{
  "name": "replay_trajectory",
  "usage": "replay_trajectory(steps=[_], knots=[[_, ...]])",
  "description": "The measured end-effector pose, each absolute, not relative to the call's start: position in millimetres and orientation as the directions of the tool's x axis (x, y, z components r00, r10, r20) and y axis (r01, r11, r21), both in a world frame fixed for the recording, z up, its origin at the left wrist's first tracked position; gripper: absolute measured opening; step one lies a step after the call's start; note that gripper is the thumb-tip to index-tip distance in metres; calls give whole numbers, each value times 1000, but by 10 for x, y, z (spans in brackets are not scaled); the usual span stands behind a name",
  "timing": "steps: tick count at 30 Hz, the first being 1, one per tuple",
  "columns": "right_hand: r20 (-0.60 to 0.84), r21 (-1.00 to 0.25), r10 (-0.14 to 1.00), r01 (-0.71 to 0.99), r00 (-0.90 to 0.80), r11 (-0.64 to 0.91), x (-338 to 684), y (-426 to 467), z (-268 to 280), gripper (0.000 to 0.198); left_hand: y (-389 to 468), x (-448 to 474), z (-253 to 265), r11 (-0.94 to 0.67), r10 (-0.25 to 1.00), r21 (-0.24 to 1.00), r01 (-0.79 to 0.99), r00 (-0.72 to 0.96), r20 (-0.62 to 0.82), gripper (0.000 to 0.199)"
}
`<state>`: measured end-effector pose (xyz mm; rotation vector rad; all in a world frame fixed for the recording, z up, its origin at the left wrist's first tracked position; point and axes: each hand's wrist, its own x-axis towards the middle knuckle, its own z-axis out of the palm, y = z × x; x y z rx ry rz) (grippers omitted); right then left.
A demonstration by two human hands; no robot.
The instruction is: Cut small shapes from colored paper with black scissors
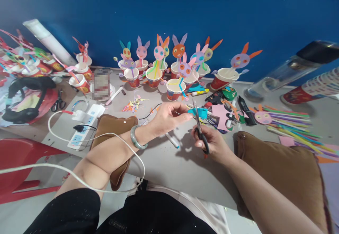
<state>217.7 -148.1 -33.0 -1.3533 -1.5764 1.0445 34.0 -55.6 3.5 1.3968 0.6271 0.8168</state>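
Note:
My left hand [169,119] pinches a small piece of blue paper [201,113] by its left end, above the middle of the table. Black-handled scissors [202,140] are in my right hand [212,142], fingers through the loops and blades pointing up at the paper. The blades cross the blue paper; whether they are cutting into it I cannot tell. Just behind lie a pink paper offcut [219,115] with cut-out curves and several pens. A marker with a blue tip [172,141] rests on the table below my left hand.
Paper cups with rabbit-faced figures [174,89] line the blue wall. Colourful strips [293,121] and a brown cushion [283,167] are on the right. On the left are a power strip [86,128], a white cable [127,137] crossing my left arm, another cushion [113,121] and spare scissors [58,103].

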Motion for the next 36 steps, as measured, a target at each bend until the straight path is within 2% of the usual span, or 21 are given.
replay_trajectory(steps=[8,20,36], knots=[[28,-939,993,337,-116,66,2171,-1492,-323,66,-554,333,35,7,817,997,-80,576,40,21],[30,-947,987,312,-155,78,2165,-1488,-313,65,-536,324,25,-37,787,993,-113,609,99,15],[12,-947,990,316,-140,56,2157,-1488,-317,68,-556,311,99,14,811,998,-58,584,23,18]])
